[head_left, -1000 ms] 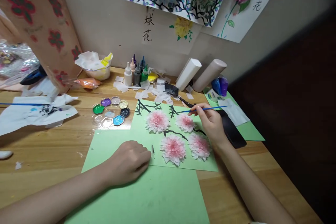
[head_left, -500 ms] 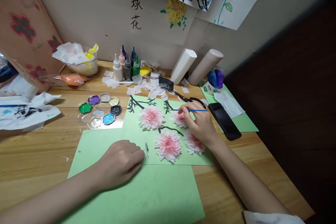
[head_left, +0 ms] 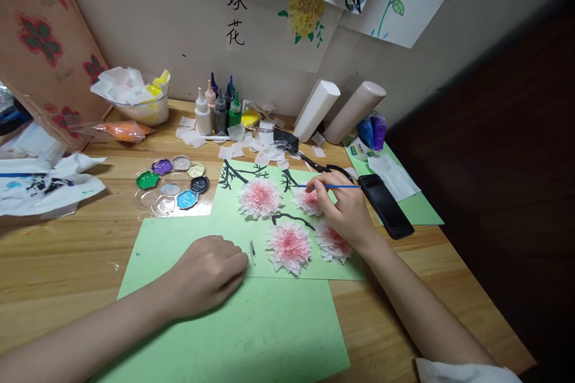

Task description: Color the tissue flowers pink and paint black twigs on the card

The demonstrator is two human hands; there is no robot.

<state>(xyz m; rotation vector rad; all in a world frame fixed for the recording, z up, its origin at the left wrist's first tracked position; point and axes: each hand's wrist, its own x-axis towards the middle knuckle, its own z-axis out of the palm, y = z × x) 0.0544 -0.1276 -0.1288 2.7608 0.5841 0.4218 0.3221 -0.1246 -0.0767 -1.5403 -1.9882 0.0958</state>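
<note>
Blue brush [head_left: 336, 186] in right hand [head_left: 345, 210], pink flowers [head_left: 290, 248] nearby

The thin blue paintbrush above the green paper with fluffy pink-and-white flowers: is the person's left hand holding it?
No, the right hand grips the thin blue paintbrush, while the left hand lies curled, well apart from it.

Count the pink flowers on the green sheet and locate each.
4: upper-left flower, upper-right flower, lower-left flower and lower-right flower on the green sheet. The right hand partly covers the right two.
</note>
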